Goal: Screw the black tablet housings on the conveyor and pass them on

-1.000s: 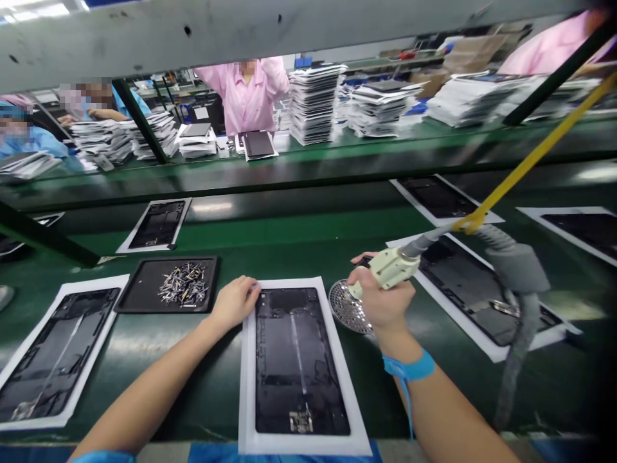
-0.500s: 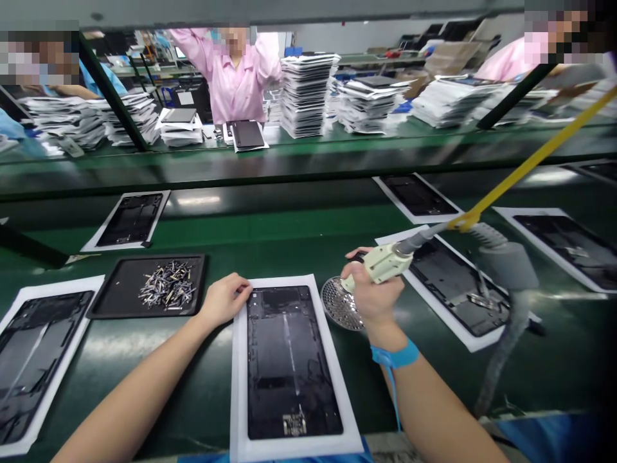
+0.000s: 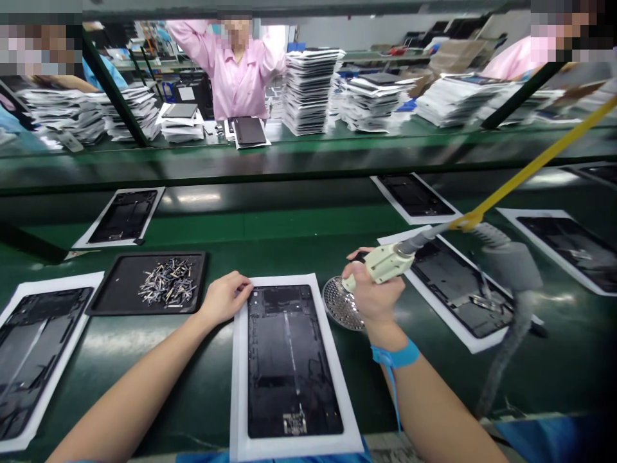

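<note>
My left hand [image 3: 225, 297] has its fingers curled, thumb and fingertips pinched at the upper left corner of a black tablet housing [image 3: 292, 360]. The housing lies open side up on a white sheet [image 3: 240, 399], with a pale strip down its middle. To the right, my right hand [image 3: 378, 292] is wrapped round a cream-coloured air gun [image 3: 385, 262], held above the bench beside the housing. Below that hand a round perforated metal piece [image 3: 342, 302] shows, partly hidden; whether it joins the gun I cannot tell. A blue wrist strap [image 3: 398, 355] circles my right wrist.
A black tray [image 3: 120, 283] of small loose parts stands left. More tablet housings lie on sheets at left [image 3: 36, 366] and right [image 3: 457, 286]. A grey hose [image 3: 504, 360] and yellow strap [image 3: 535, 170] hang at right. Behind, a person in pink [image 3: 238, 77] stands among paper stacks [image 3: 313, 93].
The housing at the back left has slid slightly left along the belt, and the one at the back right a little too. My hands have hardly moved; the view has shifted slightly.
</note>
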`<state>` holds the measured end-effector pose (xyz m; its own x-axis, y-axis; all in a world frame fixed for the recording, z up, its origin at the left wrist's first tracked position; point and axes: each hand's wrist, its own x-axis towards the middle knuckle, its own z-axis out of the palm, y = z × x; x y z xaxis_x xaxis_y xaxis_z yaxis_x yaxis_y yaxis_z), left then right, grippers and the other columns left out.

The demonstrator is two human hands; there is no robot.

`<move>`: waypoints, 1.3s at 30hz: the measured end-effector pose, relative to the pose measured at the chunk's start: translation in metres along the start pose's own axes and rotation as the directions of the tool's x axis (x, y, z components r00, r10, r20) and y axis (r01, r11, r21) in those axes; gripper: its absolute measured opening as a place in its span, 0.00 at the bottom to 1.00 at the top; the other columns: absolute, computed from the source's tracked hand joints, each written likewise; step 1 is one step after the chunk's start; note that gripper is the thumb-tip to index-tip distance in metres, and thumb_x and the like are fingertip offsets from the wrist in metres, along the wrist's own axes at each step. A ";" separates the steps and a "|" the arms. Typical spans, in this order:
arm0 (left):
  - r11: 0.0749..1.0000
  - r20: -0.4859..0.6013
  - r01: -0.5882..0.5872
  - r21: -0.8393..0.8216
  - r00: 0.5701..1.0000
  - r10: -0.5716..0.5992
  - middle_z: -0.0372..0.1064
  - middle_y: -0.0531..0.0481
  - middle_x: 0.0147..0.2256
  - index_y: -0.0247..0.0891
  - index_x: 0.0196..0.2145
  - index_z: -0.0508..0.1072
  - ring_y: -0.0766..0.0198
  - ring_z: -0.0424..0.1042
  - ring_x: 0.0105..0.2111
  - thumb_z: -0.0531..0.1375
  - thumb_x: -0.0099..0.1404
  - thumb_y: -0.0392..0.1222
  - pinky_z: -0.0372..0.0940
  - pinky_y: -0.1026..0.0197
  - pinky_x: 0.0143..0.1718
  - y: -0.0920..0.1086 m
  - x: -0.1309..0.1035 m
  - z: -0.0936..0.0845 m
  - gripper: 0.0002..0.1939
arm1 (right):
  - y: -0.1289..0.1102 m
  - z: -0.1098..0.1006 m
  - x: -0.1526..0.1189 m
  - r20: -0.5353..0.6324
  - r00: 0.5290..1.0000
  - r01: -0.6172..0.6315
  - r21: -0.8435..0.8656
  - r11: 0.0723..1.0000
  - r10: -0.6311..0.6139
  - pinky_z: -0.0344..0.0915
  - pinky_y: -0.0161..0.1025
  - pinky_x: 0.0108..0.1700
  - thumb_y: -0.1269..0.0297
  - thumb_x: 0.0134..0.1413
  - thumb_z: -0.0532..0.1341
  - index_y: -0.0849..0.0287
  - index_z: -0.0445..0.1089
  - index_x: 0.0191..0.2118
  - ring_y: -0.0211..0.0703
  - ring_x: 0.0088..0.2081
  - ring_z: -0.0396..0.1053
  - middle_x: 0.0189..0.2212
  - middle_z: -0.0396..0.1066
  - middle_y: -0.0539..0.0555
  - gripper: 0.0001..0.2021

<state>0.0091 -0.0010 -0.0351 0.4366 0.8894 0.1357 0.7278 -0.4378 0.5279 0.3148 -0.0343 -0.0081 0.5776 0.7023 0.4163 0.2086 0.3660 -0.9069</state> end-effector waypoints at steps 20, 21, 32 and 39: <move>0.999 0.016 0.033 0.018 0.999 -0.033 0.76 0.50 0.34 0.41 0.38 0.79 0.62 0.75 0.35 0.56 0.73 0.41 0.65 0.63 0.37 -0.002 0.004 0.008 0.11 | -0.031 0.116 -0.064 0.443 0.896 -0.118 0.262 0.958 -0.011 0.73 0.39 0.28 0.56 0.57 0.66 0.54 0.69 0.45 0.39 0.26 0.73 0.37 0.75 0.53 0.13; 0.999 0.017 0.029 0.022 0.999 -0.030 0.76 0.49 0.35 0.40 0.38 0.79 0.62 0.75 0.35 0.55 0.73 0.41 0.64 0.63 0.36 -0.002 0.004 0.008 0.12 | -0.028 0.123 -0.066 0.457 0.889 -0.114 0.267 0.957 -0.022 0.73 0.40 0.29 0.57 0.56 0.67 0.54 0.69 0.44 0.40 0.28 0.73 0.38 0.75 0.54 0.13; 0.995 0.051 0.056 0.079 0.997 -0.060 0.77 0.46 0.38 0.40 0.36 0.77 0.59 0.77 0.38 0.54 0.73 0.42 0.65 0.62 0.37 -0.001 0.005 0.012 0.12 | -0.010 0.140 -0.074 0.506 0.862 -0.111 0.230 0.967 -0.022 0.75 0.43 0.34 0.55 0.55 0.67 0.55 0.69 0.45 0.44 0.33 0.76 0.37 0.76 0.54 0.15; 0.993 0.052 0.089 0.080 0.994 -0.093 0.77 0.45 0.36 0.39 0.34 0.76 0.57 0.77 0.37 0.55 0.72 0.42 0.65 0.61 0.36 0.000 0.004 0.009 0.11 | -0.005 0.142 -0.081 0.504 0.862 -0.040 0.174 0.984 -0.054 0.75 0.46 0.42 0.58 0.53 0.68 0.54 0.72 0.43 0.44 0.33 0.75 0.33 0.75 0.52 0.13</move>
<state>0.0156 0.0015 -0.0419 0.3941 0.9181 0.0419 0.8036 -0.3663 0.4691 0.1545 -0.0065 -0.0279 0.0887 0.8932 0.4408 0.0452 0.4385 -0.8976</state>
